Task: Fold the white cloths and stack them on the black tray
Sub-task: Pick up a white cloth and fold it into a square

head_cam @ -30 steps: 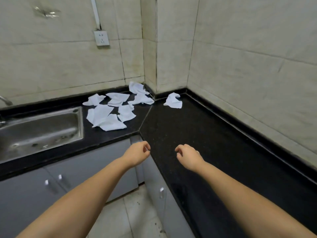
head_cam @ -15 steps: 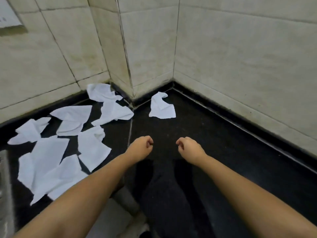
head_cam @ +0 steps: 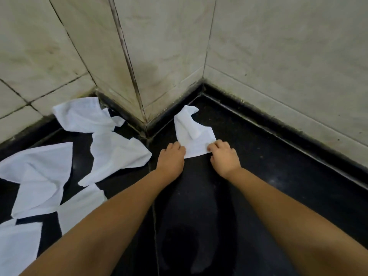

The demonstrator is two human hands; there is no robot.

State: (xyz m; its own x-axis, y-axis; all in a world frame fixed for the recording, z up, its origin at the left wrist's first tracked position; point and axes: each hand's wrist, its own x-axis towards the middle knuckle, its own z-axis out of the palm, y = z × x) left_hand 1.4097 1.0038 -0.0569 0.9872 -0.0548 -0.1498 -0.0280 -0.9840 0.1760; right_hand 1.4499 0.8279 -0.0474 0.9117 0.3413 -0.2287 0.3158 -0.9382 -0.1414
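Cloth (head_cam: 192, 134) lying alone near the inner corner of the black countertop (head_cam: 268, 176) has been singled out, probably because it sits apart from the others and directly ahead of both arms. It is crumpled, with a raised fold running toward the tiled wall (head_cam: 278, 56), and its near edge is taken at both lower corners, a hold that would let the piece be pulled flat before any fold is made. The left hand (head_cam: 171, 156) is seen with fingers curled at the left corner, apparently pinching the fabric, though the fingertips are hidden beneath the knuckles. The right hand (head_cam: 225, 156) is likewise curled, its fingertips set on the right corner in what is judged to be a pinch. Neither hand is spread. The remaining white cloths (head_cam: 117, 154) are scattered unfolded on the counter to the left, some overlapping one another. No black tray can be seen in this view, so the stacking place cannot be located. Folding is judged not yet begun.
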